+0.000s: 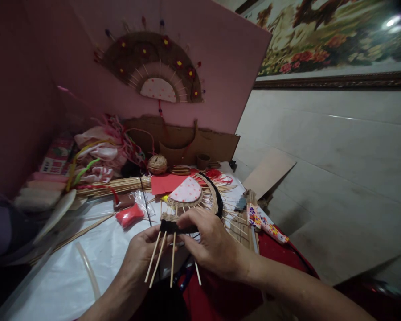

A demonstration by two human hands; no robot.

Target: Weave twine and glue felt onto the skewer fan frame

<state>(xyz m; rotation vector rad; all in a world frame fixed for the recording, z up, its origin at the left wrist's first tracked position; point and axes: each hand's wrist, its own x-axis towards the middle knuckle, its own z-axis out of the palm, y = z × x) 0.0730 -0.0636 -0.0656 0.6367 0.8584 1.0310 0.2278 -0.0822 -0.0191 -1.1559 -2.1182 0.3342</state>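
Stick-ribbed fan (187, 196) at lower centre of frame; left hand (138, 256) gripping it from left, right hand (212, 240) pinching it along black band (168, 226); dotted half-circle (186, 188), twine weave (169, 217), black band in place; stick tips (172, 267) bare beyond band, outer part seemingly unfinished

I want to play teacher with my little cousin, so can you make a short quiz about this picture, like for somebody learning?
1. Pick one: what do the left hand and right hand both hold?
A) a ball of twine
B) a stick fan
C) a red packet

2. True or false: the big fan on the pink board has flowers with yellow centres.

3. In your own words: what pattern is on the pale half-circle of the fan being held?

Key:
1. B
2. True
3. Spots
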